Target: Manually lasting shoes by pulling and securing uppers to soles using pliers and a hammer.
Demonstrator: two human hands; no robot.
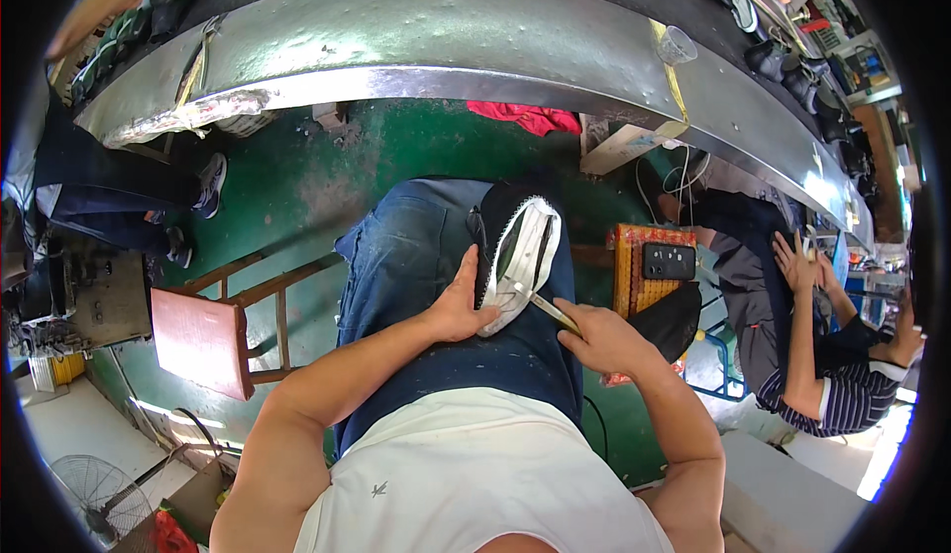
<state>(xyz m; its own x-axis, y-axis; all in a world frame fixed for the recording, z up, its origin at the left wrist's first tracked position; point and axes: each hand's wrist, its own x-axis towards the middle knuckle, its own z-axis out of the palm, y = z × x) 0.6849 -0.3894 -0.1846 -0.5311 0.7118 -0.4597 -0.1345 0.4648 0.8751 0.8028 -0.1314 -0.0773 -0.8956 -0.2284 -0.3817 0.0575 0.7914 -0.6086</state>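
A part-made shoe [532,246] rests on my lap, black on its outer side, with a white, sole-shaped underside facing up and a row of white stitching along the rim. My left hand [460,301] grips its left near side, fingers along the black part and thumb at the near end. Between the fingers of my right hand [606,339] is a slim tool with a pale handle [555,313]. Its grey, forked-looking tip lies against the near end of the shoe's underside; I cannot make out its exact kind.
A long metal-sided bench [416,58] curves across the front, with a clear plastic cup [677,46] on its edge. A wooden stool [203,340] stands left. At right, a black phone [669,262] lies on an orange seat, near a seated co-worker [832,385]. Another person stands at far left.
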